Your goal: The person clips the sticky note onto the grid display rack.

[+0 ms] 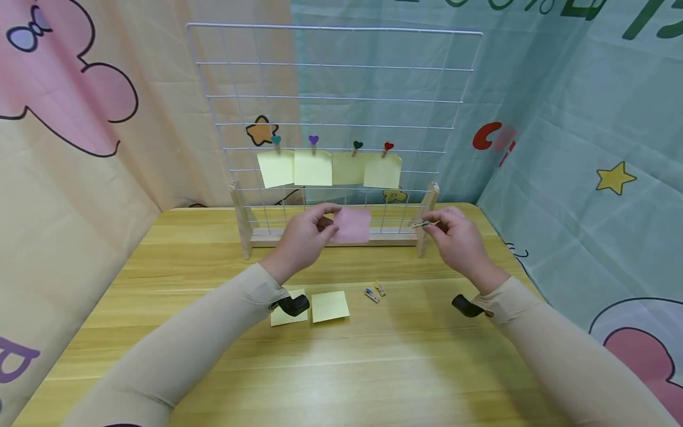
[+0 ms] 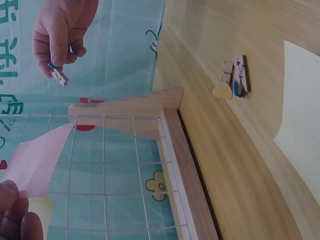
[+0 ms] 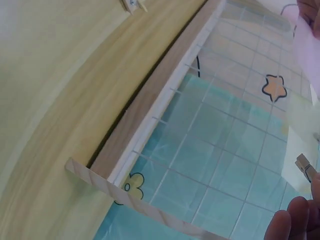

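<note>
My left hand [image 1: 308,237] pinches a pink sticky note [image 1: 353,225] by its left edge, in front of the lower part of a white wire grid [image 1: 341,98]. Off to the right, my right hand [image 1: 458,240] holds a small wooden clothespin [image 1: 421,224] between thumb and fingers; the left wrist view shows a green piece on that clothespin [image 2: 59,75]. Above the hands, a row of several yellow notes [image 1: 313,168] hangs on the grid, each under a clothespin with a coloured heart, such as the red heart clothespin [image 1: 388,148].
Two yellow notes lie on the wooden table [image 1: 405,367], the right note [image 1: 330,306] beside one partly hidden by my left wrist. Right of them lie two small clothespins [image 2: 235,75]. The grid stands in a wooden base [image 1: 395,240] with upright side pieces. Printed curtains surround the table.
</note>
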Demonstrator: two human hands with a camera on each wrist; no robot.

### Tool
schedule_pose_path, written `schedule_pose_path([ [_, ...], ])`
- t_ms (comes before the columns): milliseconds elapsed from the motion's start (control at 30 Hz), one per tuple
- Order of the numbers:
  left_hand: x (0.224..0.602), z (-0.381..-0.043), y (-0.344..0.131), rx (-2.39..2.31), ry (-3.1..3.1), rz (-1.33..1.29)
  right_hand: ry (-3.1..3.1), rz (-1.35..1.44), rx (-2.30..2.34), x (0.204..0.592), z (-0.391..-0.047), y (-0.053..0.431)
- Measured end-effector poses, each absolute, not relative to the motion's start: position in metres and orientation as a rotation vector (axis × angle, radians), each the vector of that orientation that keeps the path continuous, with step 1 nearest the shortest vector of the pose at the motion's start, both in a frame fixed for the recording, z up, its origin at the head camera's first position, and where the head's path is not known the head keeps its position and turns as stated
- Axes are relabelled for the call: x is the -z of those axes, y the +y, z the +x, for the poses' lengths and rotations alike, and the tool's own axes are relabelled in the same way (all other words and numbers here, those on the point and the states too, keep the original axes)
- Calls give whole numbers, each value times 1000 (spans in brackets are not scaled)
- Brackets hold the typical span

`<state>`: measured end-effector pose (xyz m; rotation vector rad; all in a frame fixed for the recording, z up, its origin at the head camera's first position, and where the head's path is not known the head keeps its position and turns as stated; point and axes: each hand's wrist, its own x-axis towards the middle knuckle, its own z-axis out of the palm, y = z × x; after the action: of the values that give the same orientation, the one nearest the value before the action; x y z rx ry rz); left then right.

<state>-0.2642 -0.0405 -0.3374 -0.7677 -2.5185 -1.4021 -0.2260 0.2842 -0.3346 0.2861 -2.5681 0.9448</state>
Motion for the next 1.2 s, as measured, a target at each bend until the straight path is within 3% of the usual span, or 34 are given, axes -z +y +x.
schedule_pose_path([
  [1200, 290, -320, 76, 1341, -2467, -834, -2395, 135, -958, 263, -263, 298],
])
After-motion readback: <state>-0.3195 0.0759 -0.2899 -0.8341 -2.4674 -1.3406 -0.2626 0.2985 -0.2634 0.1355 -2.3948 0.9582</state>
